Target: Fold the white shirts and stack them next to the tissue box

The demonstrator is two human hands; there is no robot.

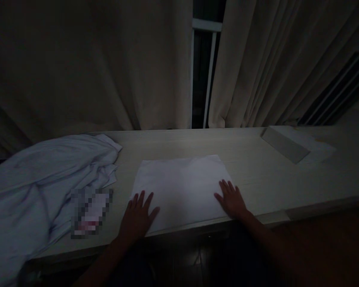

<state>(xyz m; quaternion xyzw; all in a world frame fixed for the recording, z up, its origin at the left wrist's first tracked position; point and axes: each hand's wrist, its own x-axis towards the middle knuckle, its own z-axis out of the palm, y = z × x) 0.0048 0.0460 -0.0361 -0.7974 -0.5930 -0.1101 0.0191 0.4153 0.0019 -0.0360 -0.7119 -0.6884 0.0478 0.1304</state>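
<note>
A white rectangular cloth (182, 191) lies flat on the pale wooden table (248, 171) in front of me, its near side along the table's front edge. My left hand (137, 217) rests on its left border, palm down with the fingers spread. On the right border lies my right hand (231, 199), also flat, fingers apart and thumb pointing inward. Neither hand grips anything. The room is dim, so whether the cloth is folded in layers is hard to make out.
A heap of pale crumpled fabric (48, 179) covers the table's left end and hangs over the front. Beside it is a pixelated item (92, 213). At the right stands a white box (287, 143) with thin crumpled material. Beige curtains (152, 63) hang behind.
</note>
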